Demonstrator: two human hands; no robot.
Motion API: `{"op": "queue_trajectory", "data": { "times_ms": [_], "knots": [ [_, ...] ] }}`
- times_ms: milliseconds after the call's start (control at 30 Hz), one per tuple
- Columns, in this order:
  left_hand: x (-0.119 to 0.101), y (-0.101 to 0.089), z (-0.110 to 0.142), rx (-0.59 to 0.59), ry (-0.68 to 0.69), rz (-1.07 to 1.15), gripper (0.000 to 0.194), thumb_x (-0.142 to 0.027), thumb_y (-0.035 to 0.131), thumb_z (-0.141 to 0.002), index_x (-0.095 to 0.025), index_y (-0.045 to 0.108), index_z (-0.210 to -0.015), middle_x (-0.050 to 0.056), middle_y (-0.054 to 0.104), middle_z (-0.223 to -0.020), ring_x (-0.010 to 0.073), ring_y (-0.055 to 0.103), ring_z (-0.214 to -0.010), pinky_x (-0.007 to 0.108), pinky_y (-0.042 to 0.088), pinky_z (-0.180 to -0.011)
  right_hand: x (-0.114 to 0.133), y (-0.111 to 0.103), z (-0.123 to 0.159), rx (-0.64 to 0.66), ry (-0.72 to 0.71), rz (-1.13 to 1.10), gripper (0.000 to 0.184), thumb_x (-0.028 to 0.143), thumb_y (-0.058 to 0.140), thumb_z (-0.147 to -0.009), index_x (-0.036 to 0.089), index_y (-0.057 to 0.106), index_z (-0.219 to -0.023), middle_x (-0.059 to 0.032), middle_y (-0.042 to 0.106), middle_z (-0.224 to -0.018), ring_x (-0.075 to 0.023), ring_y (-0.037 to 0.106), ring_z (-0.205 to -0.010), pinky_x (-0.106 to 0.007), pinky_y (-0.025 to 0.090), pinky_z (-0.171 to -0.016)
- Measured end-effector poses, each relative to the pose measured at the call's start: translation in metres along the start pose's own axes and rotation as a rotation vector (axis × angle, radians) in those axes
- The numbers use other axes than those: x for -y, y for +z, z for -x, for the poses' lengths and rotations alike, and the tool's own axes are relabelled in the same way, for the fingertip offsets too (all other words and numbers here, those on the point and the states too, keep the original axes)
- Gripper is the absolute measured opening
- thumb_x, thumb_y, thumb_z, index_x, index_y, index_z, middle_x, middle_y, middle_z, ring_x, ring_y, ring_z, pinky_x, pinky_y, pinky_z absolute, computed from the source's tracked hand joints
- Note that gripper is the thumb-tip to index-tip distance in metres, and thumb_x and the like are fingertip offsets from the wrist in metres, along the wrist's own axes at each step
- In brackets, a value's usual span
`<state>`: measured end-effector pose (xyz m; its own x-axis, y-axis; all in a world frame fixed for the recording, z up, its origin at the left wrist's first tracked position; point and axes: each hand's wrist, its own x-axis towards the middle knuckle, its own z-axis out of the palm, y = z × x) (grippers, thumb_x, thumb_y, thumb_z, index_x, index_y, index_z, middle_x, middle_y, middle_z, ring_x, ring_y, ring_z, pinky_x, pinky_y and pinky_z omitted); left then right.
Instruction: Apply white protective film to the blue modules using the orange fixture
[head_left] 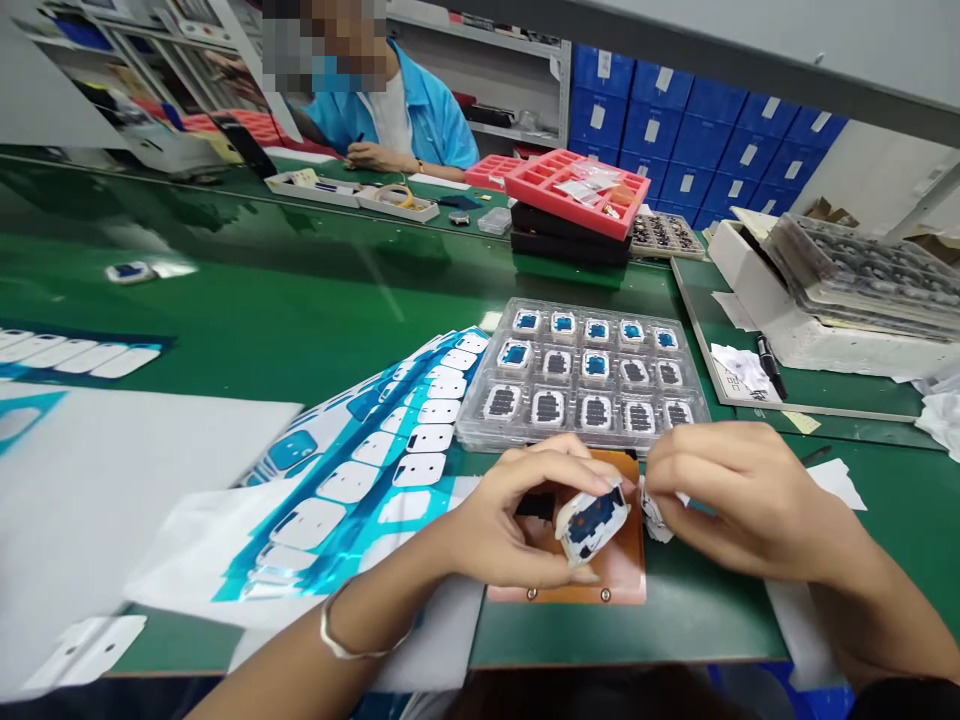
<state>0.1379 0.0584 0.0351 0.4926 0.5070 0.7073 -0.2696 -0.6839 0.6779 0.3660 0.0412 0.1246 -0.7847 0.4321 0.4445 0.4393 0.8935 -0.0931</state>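
A clear plastic tray (469, 428) sits just past the left hand (510, 520) and the right hand (739, 495), and it blocks the way straight ahead. On the left, a blue and white sticker sheet (360, 480) lies flat, so a hand could slide over it. Beyond that, the green worktop (300, 290) has wide open room, up to a stack of red and black trays (574, 195).

Stacked blue bins (675, 130) line the far wall beside white metal shelving (564, 90), beyond a long green desk (300, 290).
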Motion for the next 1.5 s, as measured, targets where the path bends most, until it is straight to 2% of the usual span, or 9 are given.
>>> {"op": "queue_trajectory", "data": {
  "times_ms": [100, 200, 367, 600, 700, 867, 1033, 1233, 1500],
  "knots": [
    [0.002, 0.000, -0.001, -0.015, 0.020, -0.005, 0.051, -0.025, 0.085, -0.072, -0.025, 0.061, -0.118, 0.010, 0.072, -0.102, 0.0183, 0.063, -0.086, 0.031, 0.053, -0.074, 0.009, 0.003, -0.002, -0.034, -0.117, -0.137, 0.019, 0.015, 0.049, -0.100, 0.014, 0.065, -0.091, -0.0050, 0.065, -0.082, -0.0135, 0.053, -0.067, -0.028, 0.037, -0.056],
    [0.003, 0.000, -0.001, -0.004, 0.036, 0.001, 0.050, -0.026, 0.085, -0.073, -0.025, 0.062, -0.117, 0.010, 0.072, -0.103, 0.0182, 0.063, -0.088, 0.031, 0.054, -0.075, 0.012, 0.009, -0.004, -0.052, -0.148, -0.086, 0.020, 0.020, 0.050, -0.102, 0.013, 0.067, -0.094, -0.0055, 0.065, -0.080, -0.0148, 0.047, -0.065, -0.030, 0.033, -0.054],
    [0.005, -0.001, -0.003, -0.020, 0.050, -0.019, 0.052, -0.026, 0.087, -0.070, -0.027, 0.062, -0.116, 0.008, 0.073, -0.103, 0.0166, 0.062, -0.085, 0.030, 0.053, -0.075, 0.010, 0.013, -0.007, 0.018, -0.209, 0.004, 0.027, 0.015, 0.046, -0.101, 0.012, 0.070, -0.089, -0.0057, 0.066, -0.076, -0.0160, 0.044, -0.063, -0.031, 0.032, -0.052],
    [0.006, -0.002, -0.001, -0.007, 0.028, -0.019, 0.052, -0.038, 0.088, -0.066, -0.024, 0.064, -0.110, 0.009, 0.073, -0.101, 0.0172, 0.064, -0.084, 0.031, 0.053, -0.074, 0.008, 0.013, -0.006, -0.032, -0.297, 0.040, 0.015, 0.014, 0.057, -0.092, 0.015, 0.070, -0.083, -0.0046, 0.068, -0.079, -0.0162, 0.048, -0.066, -0.032, 0.039, -0.055],
    [0.006, -0.003, -0.001, -0.023, 0.021, -0.007, 0.052, -0.036, 0.089, -0.066, -0.023, 0.064, -0.109, 0.009, 0.073, -0.098, 0.0169, 0.064, -0.083, 0.030, 0.053, -0.074, 0.007, 0.015, -0.006, -0.070, -0.329, 0.065, 0.011, 0.013, 0.062, -0.086, 0.015, 0.071, -0.079, -0.0040, 0.067, -0.078, -0.0164, 0.048, -0.067, -0.033, 0.038, -0.054],
    [0.005, -0.004, -0.001, -0.020, 0.005, 0.009, 0.056, -0.026, 0.091, -0.064, -0.024, 0.063, -0.113, 0.009, 0.073, -0.102, 0.0166, 0.065, -0.085, 0.029, 0.054, -0.073, 0.006, 0.018, -0.006, -0.094, -0.348, 0.137, 0.017, 0.013, 0.067, -0.085, 0.017, 0.068, -0.068, -0.0026, 0.068, -0.079, -0.0161, 0.044, -0.068, -0.035, 0.036, -0.056],
    [0.008, -0.004, 0.000, -0.021, -0.017, 0.030, 0.054, -0.028, 0.091, -0.063, -0.023, 0.064, -0.110, 0.009, 0.073, -0.101, 0.0169, 0.065, -0.085, 0.029, 0.054, -0.073, 0.004, 0.018, -0.006, -0.039, -0.327, 0.132, 0.026, 0.012, 0.065, -0.088, 0.019, 0.063, -0.063, -0.0018, 0.065, -0.076, -0.0165, 0.043, -0.071, -0.035, 0.036, -0.059],
    [0.010, -0.004, 0.000, -0.014, -0.060, 0.011, 0.052, -0.032, 0.091, -0.063, -0.022, 0.065, -0.107, 0.009, 0.073, -0.098, 0.0164, 0.065, -0.080, 0.028, 0.054, -0.070, 0.002, 0.020, -0.007, -0.035, -0.338, 0.117, 0.023, 0.013, 0.063, -0.089, 0.018, 0.064, -0.067, -0.0025, 0.063, -0.076, -0.0166, 0.045, -0.072, -0.035, 0.037, -0.061],
    [0.011, -0.005, 0.001, -0.004, -0.004, 0.012, 0.056, -0.026, 0.090, -0.064, -0.025, 0.064, -0.113, 0.010, 0.074, -0.103, 0.0183, 0.066, -0.087, 0.031, 0.054, -0.075, 0.005, 0.021, -0.007, -0.060, -0.328, 0.116, 0.024, 0.008, 0.059, -0.089, 0.015, 0.066, -0.067, -0.0032, 0.069, -0.080, -0.0168, 0.044, -0.068, -0.037, 0.035, -0.058]
  ]
}}
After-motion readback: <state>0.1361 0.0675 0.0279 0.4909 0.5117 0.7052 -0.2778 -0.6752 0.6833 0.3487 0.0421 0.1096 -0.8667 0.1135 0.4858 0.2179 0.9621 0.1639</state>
